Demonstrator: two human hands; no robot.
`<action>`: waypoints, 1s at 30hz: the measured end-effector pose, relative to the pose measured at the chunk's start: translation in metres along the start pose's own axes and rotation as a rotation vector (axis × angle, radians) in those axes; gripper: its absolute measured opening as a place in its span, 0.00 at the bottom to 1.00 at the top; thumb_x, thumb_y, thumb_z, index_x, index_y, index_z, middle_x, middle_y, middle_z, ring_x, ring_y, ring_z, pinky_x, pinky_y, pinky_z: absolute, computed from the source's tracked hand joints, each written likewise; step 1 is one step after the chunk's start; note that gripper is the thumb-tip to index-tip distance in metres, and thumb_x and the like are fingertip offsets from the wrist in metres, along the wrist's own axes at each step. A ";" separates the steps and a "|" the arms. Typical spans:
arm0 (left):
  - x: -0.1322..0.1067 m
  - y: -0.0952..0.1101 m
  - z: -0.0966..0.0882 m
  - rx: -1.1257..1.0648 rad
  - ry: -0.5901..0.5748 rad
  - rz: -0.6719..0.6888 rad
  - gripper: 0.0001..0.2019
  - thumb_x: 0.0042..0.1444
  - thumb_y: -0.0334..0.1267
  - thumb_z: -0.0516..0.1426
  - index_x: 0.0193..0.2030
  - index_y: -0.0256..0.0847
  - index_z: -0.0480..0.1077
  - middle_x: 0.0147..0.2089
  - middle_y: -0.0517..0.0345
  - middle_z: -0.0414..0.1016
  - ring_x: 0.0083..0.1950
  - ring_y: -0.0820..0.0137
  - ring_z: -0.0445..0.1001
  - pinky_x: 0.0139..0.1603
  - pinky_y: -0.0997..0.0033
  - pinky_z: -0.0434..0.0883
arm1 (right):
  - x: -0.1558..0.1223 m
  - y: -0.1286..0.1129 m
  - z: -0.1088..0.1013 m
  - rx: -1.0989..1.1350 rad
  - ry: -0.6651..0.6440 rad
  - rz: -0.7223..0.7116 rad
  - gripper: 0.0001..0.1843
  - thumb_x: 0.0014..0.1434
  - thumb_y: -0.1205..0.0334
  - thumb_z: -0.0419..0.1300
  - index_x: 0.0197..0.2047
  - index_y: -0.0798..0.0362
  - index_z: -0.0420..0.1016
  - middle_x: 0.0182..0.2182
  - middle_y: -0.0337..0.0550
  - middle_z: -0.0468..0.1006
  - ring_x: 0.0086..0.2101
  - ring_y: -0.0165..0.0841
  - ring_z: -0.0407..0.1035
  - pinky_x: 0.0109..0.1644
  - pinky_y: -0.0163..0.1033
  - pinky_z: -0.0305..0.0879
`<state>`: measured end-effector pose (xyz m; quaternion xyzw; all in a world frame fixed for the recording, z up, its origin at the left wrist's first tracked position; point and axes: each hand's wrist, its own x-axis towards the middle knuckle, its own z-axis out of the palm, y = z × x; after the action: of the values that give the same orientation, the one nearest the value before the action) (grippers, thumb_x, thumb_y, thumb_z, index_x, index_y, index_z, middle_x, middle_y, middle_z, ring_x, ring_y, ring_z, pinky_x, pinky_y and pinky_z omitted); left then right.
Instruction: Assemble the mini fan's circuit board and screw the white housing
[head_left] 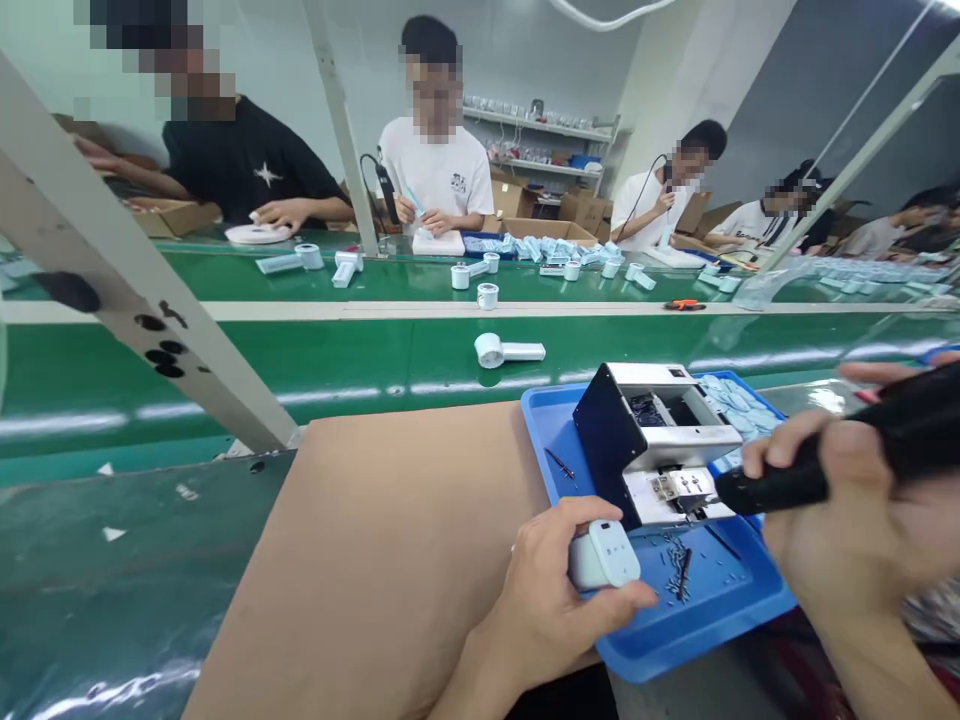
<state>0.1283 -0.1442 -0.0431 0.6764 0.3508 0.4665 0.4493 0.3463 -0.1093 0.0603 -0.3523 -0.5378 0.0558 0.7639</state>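
Left hand (559, 600) closed around white plastic housing (604, 554), fingers curled under it, face up with small dark marks. Housing sits over tray's near edge; can't tell if it touches. Right hand (832, 500) closed tight on black electric screwdriver (772, 487), barrel running left from the fist, tip down at the front clamp of metal jig (675, 445). Tip contact with the clamp not clear at this angle; anything held there too small to tell.

Jig stands in blue tray (679, 640), between the hands and nearer the right one, with black plate (609, 445) on the side toward left hand. Loose screws (679, 566) on tray floor, just right of left hand, under the jig's front. Thin dark rod (559, 462) lies in tray, beyond left hand. Pale blue parts (739, 408) heaped at tray's far end, past the jig, beyond right hand.

Cardboard sheet (375, 560) lies left of left hand, tray's edge on it. Green conveyor belt (225, 375) runs beyond both hands, white handheld unit (508, 350) on it, ahead of left hand. More white units and blue parts lie further along, with co-workers (435, 170) across the line, one at least with a corded driver.
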 end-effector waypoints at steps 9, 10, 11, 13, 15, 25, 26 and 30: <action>0.005 -0.016 0.004 -0.122 -0.023 0.057 0.33 0.65 0.73 0.63 0.57 0.45 0.73 0.30 0.66 0.63 0.27 0.72 0.59 0.28 0.72 0.57 | -0.016 0.023 -0.012 0.030 -0.082 0.115 0.22 0.67 0.58 0.74 0.59 0.44 0.71 0.50 0.41 0.69 0.23 0.28 0.66 0.20 0.39 0.66; 0.004 -0.016 0.003 -0.116 -0.027 0.054 0.33 0.65 0.73 0.63 0.58 0.45 0.74 0.30 0.66 0.64 0.28 0.72 0.59 0.28 0.72 0.57 | -0.015 0.015 -0.009 0.039 -0.081 0.132 0.22 0.68 0.58 0.73 0.61 0.43 0.72 0.50 0.41 0.68 0.23 0.28 0.66 0.20 0.39 0.66; 0.004 -0.015 0.003 -0.105 -0.034 0.047 0.33 0.65 0.73 0.63 0.58 0.45 0.74 0.31 0.65 0.64 0.28 0.72 0.60 0.29 0.72 0.58 | -0.014 0.006 -0.005 0.050 -0.069 0.143 0.22 0.68 0.58 0.73 0.62 0.41 0.74 0.50 0.41 0.68 0.24 0.28 0.66 0.20 0.39 0.66; 0.002 -0.012 0.001 -0.081 -0.044 0.038 0.33 0.66 0.73 0.63 0.59 0.45 0.75 0.32 0.64 0.66 0.29 0.71 0.62 0.31 0.72 0.60 | -0.009 -0.018 0.005 0.085 -0.020 0.134 0.22 0.66 0.56 0.76 0.60 0.38 0.79 0.50 0.40 0.67 0.24 0.27 0.64 0.18 0.39 0.64; 0.001 -0.009 -0.001 -0.064 -0.050 0.029 0.33 0.66 0.73 0.62 0.59 0.45 0.75 0.33 0.63 0.67 0.30 0.71 0.64 0.32 0.72 0.61 | -0.004 -0.040 0.017 0.100 0.029 0.143 0.25 0.61 0.50 0.81 0.59 0.33 0.82 0.51 0.39 0.66 0.24 0.26 0.61 0.16 0.39 0.61; 0.000 -0.012 -0.001 -0.050 -0.029 0.066 0.34 0.68 0.74 0.60 0.62 0.46 0.75 0.42 0.56 0.77 0.35 0.68 0.72 0.36 0.69 0.69 | -0.007 0.007 0.005 0.042 -0.073 0.008 0.21 0.68 0.61 0.72 0.62 0.40 0.76 0.50 0.39 0.71 0.23 0.28 0.68 0.19 0.39 0.67; -0.001 -0.012 -0.001 -0.058 -0.025 0.064 0.34 0.68 0.73 0.61 0.63 0.46 0.75 0.42 0.56 0.77 0.35 0.68 0.72 0.36 0.70 0.69 | -0.010 0.015 0.000 0.037 -0.063 0.024 0.21 0.68 0.60 0.73 0.61 0.41 0.75 0.49 0.39 0.70 0.23 0.28 0.68 0.19 0.39 0.67; -0.002 -0.013 0.000 -0.088 -0.004 0.079 0.32 0.69 0.71 0.62 0.63 0.46 0.75 0.41 0.58 0.75 0.34 0.69 0.70 0.35 0.71 0.69 | -0.019 0.026 -0.013 0.045 -0.094 0.094 0.20 0.68 0.60 0.73 0.59 0.42 0.74 0.49 0.40 0.70 0.23 0.28 0.67 0.19 0.38 0.66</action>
<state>0.1266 -0.1411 -0.0559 0.6703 0.3019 0.4976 0.4604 0.3570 -0.1043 0.0276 -0.3568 -0.5544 0.1201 0.7422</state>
